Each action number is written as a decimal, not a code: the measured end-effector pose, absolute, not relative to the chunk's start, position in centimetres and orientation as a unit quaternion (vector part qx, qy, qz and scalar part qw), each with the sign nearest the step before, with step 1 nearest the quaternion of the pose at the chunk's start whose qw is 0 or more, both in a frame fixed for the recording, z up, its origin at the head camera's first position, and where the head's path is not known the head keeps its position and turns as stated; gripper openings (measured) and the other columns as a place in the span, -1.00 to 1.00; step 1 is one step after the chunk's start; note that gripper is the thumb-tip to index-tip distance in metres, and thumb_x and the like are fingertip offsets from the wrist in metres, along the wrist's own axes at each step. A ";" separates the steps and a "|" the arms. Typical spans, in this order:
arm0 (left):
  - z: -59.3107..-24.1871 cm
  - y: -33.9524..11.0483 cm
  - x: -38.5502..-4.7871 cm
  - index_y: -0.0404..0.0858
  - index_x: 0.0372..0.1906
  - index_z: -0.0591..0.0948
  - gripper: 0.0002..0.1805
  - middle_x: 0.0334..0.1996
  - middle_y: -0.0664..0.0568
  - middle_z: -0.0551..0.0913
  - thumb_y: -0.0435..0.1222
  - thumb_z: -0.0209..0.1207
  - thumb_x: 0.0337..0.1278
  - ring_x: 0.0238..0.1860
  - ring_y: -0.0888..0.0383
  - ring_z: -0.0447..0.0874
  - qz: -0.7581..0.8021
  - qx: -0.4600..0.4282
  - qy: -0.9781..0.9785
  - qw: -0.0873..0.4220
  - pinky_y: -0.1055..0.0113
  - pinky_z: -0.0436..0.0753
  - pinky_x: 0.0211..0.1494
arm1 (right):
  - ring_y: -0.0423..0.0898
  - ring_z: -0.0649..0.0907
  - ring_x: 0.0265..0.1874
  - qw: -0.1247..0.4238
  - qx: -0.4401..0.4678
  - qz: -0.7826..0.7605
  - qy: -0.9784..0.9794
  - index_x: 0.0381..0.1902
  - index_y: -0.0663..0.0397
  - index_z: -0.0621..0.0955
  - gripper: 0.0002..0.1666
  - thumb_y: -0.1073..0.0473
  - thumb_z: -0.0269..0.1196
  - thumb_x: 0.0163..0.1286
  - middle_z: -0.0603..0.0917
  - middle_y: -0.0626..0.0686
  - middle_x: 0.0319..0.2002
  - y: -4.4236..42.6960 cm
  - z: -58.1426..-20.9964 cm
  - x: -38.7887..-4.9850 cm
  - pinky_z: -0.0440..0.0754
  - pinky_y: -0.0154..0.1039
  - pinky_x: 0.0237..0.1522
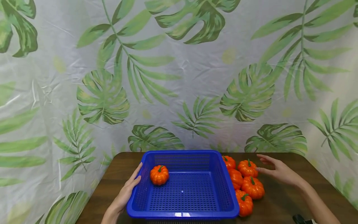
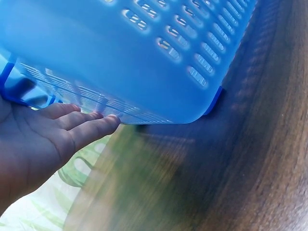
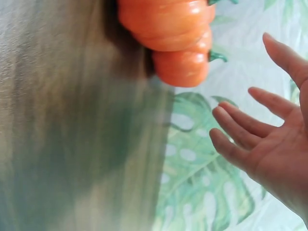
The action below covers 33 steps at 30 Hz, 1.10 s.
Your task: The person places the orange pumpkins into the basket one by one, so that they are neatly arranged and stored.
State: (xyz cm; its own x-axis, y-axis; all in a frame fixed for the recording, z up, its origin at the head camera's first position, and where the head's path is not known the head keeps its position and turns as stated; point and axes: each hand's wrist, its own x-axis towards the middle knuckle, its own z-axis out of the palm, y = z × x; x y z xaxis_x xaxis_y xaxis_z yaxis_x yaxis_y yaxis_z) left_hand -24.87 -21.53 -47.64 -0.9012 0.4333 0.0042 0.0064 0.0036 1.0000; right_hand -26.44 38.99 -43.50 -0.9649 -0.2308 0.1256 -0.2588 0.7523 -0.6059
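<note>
A blue plastic basket [image 1: 183,214] with perforated walls stands on the table. Inside it, near the back left corner, sits one small orange pumpkin [image 1: 159,175] with a green stem. My left hand [image 1: 126,193] lies against the basket's left side, its fingers [image 2: 96,127] extended along the outer wall in the left wrist view. To the right of the basket, several pumpkins [image 1: 253,187] are clustered close together. My right hand [image 1: 279,171] hovers just right of the far pumpkin [image 1: 248,168], fingers spread and holding nothing; the right wrist view shows a gap between hand and pumpkins.
The dark wooden table [image 1: 282,199] extends on both sides of the basket. Behind it hangs a pale curtain [image 1: 195,84] printed with green leaves. A small black object [image 1: 299,219] shows by the right forearm at the bottom edge.
</note>
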 end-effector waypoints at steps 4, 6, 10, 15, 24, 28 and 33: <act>-47.6 -21.7 -24.8 0.04 0.70 -0.31 -0.31 0.70 -0.20 -0.29 -0.04 -0.33 0.73 0.43 0.11 0.35 0.684 0.161 0.696 0.150 0.23 0.54 0.29 | 0.52 0.45 0.32 0.017 0.129 0.343 -0.930 0.53 0.37 0.29 -0.18 0.03 0.28 0.52 0.43 0.53 0.38 39.1 -44.7 -26.7 0.63 0.28 0.08; -47.6 -21.8 -24.8 0.03 0.70 -0.31 -0.31 0.70 -0.19 -0.29 -0.04 -0.34 0.73 0.41 0.18 0.37 0.682 0.160 0.698 0.148 0.25 0.55 0.28 | 0.52 0.44 0.32 0.014 0.129 0.352 -0.927 0.53 0.36 0.29 -0.17 0.02 0.30 0.51 0.42 0.54 0.39 39.1 -45.2 -27.1 0.61 0.29 0.10; -47.5 -21.9 -24.8 0.03 0.70 -0.32 -0.31 0.70 -0.20 -0.31 -0.04 -0.35 0.73 0.40 0.16 0.38 0.679 0.165 0.700 0.151 0.24 0.55 0.28 | 0.53 0.46 0.30 0.011 0.126 0.361 -0.924 0.54 0.36 0.28 -0.13 0.02 0.32 0.48 0.43 0.57 0.36 39.1 -46.3 -27.6 0.60 0.31 0.12; -47.5 -21.8 -24.9 0.02 0.70 -0.34 -0.31 0.69 -0.22 -0.32 -0.04 -0.36 0.74 0.42 0.08 0.36 0.677 0.173 0.698 0.156 0.22 0.56 0.29 | 0.52 0.46 0.30 0.004 0.118 0.372 -0.921 0.56 0.35 0.24 -0.08 0.00 0.34 0.47 0.43 0.59 0.34 39.0 -47.3 -28.2 0.63 0.27 0.10; -47.5 -21.8 -24.9 0.01 0.70 -0.34 -0.30 0.69 -0.22 -0.33 -0.05 -0.35 0.74 0.37 0.25 0.42 0.680 0.176 0.694 0.156 0.27 0.57 0.27 | 0.46 0.51 0.26 0.005 0.116 0.390 -0.914 0.55 0.27 0.30 -0.12 -0.01 0.36 0.45 0.42 0.53 0.38 38.4 -48.1 -29.0 0.65 0.18 0.06; -47.5 -21.8 -24.8 0.00 0.69 -0.37 -0.30 0.68 -0.25 -0.37 -0.06 -0.35 0.74 0.35 0.26 0.45 0.684 0.184 0.687 0.163 0.25 0.58 0.27 | 0.44 0.52 0.25 0.016 0.109 0.366 -0.924 0.51 0.30 0.36 -0.14 -0.04 0.36 0.44 0.45 0.50 0.38 38.2 -48.5 -29.2 0.65 0.17 0.06; -47.4 -21.8 -24.9 0.03 0.70 -0.35 -0.30 0.69 -0.23 -0.35 -0.05 -0.35 0.74 0.40 0.13 0.39 0.682 0.176 0.691 0.160 0.22 0.56 0.29 | 0.41 0.54 0.25 0.028 0.102 0.352 -0.930 0.48 0.30 0.40 -0.14 -0.08 0.37 0.42 0.50 0.47 0.36 38.0 -48.5 -29.2 0.61 0.19 0.09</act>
State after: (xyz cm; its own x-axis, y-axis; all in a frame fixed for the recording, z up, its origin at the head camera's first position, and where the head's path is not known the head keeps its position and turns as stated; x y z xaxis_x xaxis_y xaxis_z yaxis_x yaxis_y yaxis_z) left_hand -24.89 -21.75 -47.41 -0.8869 0.4616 0.0183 0.0245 0.0076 0.9997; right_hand -29.17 38.04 -48.54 -0.9777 -0.1698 0.1234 -0.2090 0.7320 -0.6485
